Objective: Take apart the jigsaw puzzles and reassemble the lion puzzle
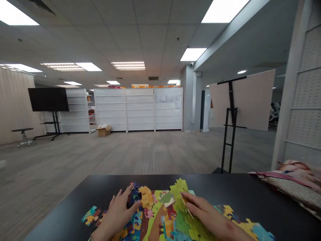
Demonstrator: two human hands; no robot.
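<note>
A colourful jigsaw puzzle [157, 222] lies near the front of the black table, with loose pieces stacked on parts of it. My left hand [121, 211] rests over its dark blue left side, fingers and thumb spread; a yellow-orange piece [146, 197] lies just beyond the thumb. Along the green right side [181, 190], my right hand [200, 208] has its fingers bent around a puzzle piece [187, 208], whose pale edge shows under the fingertips. The right thumb is hidden. Between the hands sits a green and white piece [167, 198] on top of the picture.
Loose pieces [90, 215] lie left of my left hand, and more pieces [250, 227] lie by my right forearm. A patterned fabric bag [292, 185] sits at the table's right edge. Beyond the black table [200, 182] stand an easel-like board [242, 100] and white shelves [140, 110].
</note>
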